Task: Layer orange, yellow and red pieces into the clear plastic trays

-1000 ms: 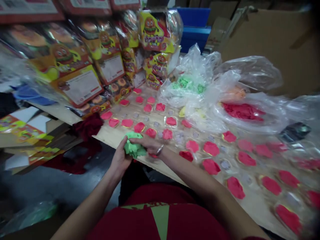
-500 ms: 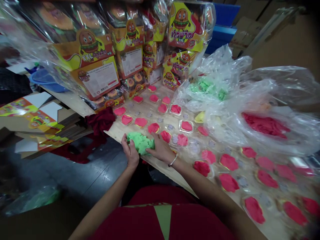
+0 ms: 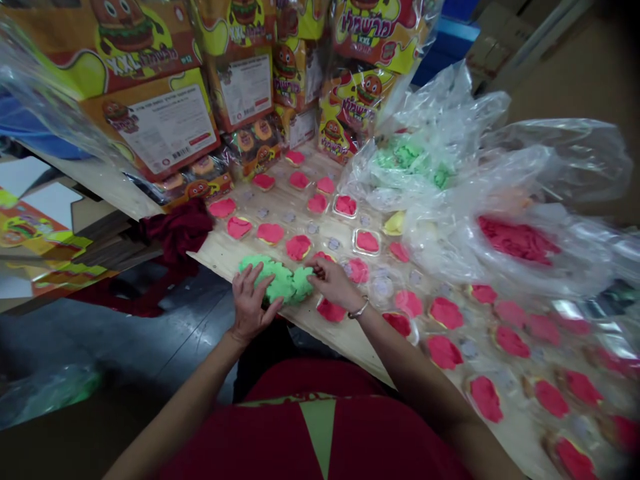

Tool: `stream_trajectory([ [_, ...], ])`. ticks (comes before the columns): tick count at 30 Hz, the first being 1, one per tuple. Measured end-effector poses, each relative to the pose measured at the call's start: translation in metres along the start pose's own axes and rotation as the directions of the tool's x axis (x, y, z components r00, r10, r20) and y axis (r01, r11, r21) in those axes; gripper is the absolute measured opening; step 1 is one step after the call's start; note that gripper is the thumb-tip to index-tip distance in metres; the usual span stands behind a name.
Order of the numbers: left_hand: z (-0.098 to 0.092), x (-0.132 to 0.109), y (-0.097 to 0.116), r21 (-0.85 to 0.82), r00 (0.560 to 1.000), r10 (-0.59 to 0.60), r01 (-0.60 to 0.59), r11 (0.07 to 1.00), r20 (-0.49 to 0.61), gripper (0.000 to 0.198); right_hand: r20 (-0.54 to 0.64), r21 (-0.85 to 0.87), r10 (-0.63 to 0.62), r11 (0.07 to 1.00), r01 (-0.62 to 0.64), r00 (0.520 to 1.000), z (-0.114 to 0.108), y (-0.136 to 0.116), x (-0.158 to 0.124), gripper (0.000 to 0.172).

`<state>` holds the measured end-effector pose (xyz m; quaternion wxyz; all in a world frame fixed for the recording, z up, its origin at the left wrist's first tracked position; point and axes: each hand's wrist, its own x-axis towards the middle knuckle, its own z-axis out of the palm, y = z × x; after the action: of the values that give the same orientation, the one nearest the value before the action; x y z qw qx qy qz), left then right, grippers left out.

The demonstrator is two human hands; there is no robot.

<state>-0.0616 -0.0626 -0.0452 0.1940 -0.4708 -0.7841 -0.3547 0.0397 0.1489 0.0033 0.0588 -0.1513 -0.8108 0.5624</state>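
Observation:
A crumpled bright green clump (image 3: 283, 283) lies at the near edge of the wooden table. My left hand (image 3: 250, 303) rests against its left side, fingers spread over it and thumb apart. At the clump's right end is my right hand (image 3: 333, 283), with thumb and fingertips pinched together at the green edge; a bracelet circles that wrist. Whether a piece sits between those fingertips is too small to tell. Several clear trays with red pieces, such as one red piece (image 3: 299, 247) just behind the clump, surround my hands.
Stacked burger-print boxes (image 3: 160, 127) in plastic wrap stand at the back left. Clear bags hold green pieces (image 3: 407, 157) and red pieces (image 3: 517, 239) at the right. A dark red cloth (image 3: 185, 230) hangs at the table's left corner, near flattened cartons (image 3: 30, 233).
The green clump now lies spread along the table edge, where both hands clasped it before. My left hand has opened over it. My right fingers have drawn together. The view has shifted.

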Motion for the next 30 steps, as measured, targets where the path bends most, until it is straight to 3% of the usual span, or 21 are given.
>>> stream_trajectory([
  [3,-0.008,0.017,0.026,-0.124,0.991,-0.121,0.127,0.984,0.055,0.037,0.03,0.253,-0.004,0.967,-0.004,1.0,-0.002,-0.002,0.0,0.021],
  [5,-0.011,0.034,0.043,-0.311,0.933,-0.325,0.358,0.88,0.154,0.039,0.063,0.376,-0.006,0.926,-0.018,0.998,-0.003,-0.007,-0.004,0.023],
  [7,-0.011,0.049,0.058,-0.494,0.789,-0.516,0.613,0.616,0.335,0.042,0.086,0.446,-0.005,0.894,-0.034,0.996,-0.002,-0.014,-0.009,0.027],
  [9,-0.012,0.059,0.07,-0.577,0.613,-0.587,0.767,0.282,0.529,0.042,0.068,0.49,0.003,0.871,-0.036,0.998,0.0,-0.019,-0.018,0.033],
  [10,-0.012,0.06,0.075,-0.587,0.553,-0.583,0.795,0.155,0.595,0.04,0.047,0.504,0.015,0.863,-0.036,0.999,0.0,-0.02,-0.024,0.035],
  [12,-0.014,0.057,0.083,-0.583,0.509,-0.55,0.811,0.05,0.662,0.038,0.031,0.506,0.05,0.861,-0.058,0.998,0.0,-0.02,-0.041,0.035],
  [14,-0.016,0.049,0.09,-0.547,0.526,-0.475,0.83,0.107,0.705,0.034,0.078,0.472,0.079,0.875,-0.106,0.994,-0.003,-0.015,-0.064,0.03],
  [16,-0.013,0.04,0.095,-0.496,0.559,-0.416,0.829,0.259,0.717,0.028,0.133,0.448,0.108,0.88,-0.157,0.985,-0.009,-0.006,-0.089,0.028],
  [17,-0.009,0.037,0.098,-0.467,0.588,-0.418,0.807,0.362,0.693,0.026,0.14,0.461,0.128,0.869,-0.179,0.982,-0.013,0.0,-0.102,0.029],
  [20,0.011,0.033,0.102,-0.35,0.731,-0.416,0.645,0.679,0.541,0.022,0.057,0.581,0.229,0.784,-0.219,0.972,-0.028,0.017,-0.129,0.033],
  [22,0.027,0.032,0.104,-0.276,0.775,-0.356,0.549,0.789,0.523,0.019,0.0,0.673,0.29,0.708,-0.214,0.957,-0.038,0.025,-0.138,0.036],
  [26,0.045,0.023,0.109,-0.259,0.744,-0.31,0.539,0.802,0.592,0.01,0.003,0.736,0.289,0.647,-0.198,0.957,-0.047,0.029,-0.142,0.04],
  [28,0.046,0.017,0.111,-0.294,0.709,-0.331,0.604,0.741,0.622,0.012,0.025,0.698,0.247,0.689,-0.194,0.969,-0.044,0.029,-0.14,0.039],
  [30,0.045,0.014,0.112,-0.337,0.644,-0.361,0.703,0.626,0.674,0.017,0.048,0.633,0.198,0.752,-0.183,0.979,-0.038,0.027,-0.136,0.034],
])
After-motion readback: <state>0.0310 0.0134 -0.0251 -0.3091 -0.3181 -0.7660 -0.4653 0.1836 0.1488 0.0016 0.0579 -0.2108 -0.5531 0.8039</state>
